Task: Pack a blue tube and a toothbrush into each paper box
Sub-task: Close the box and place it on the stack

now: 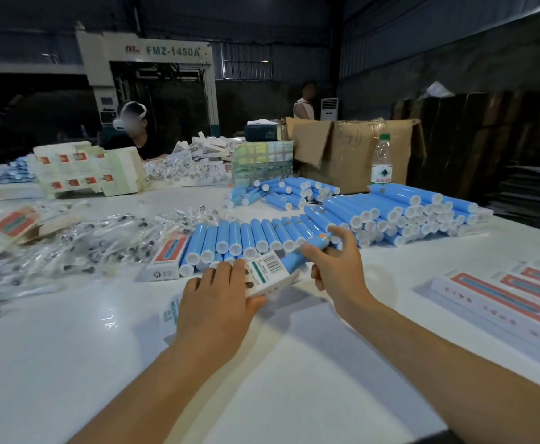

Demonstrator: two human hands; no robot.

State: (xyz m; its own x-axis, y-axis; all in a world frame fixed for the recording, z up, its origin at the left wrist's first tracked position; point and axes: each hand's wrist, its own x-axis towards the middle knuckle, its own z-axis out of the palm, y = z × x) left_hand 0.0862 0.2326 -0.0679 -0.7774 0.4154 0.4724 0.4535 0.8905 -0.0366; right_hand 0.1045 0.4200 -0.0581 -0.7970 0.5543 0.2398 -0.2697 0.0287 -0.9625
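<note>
Dim warehouse, dark corrugated walls (454, 43), white table (70, 363).

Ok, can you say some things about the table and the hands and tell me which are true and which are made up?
1. The left hand holds a paper box. True.
2. The right hand holds a green tube. False: the tube in hand is blue and its near end sits at the box's open end.
3. A water bottle stands upright beside the cardboard box. True.
4. The loose blue tubes lie stacked on the floor. False: they lie on the white table.
5. Wrapped toothbrushes lie in a heap to the left. True.
</note>
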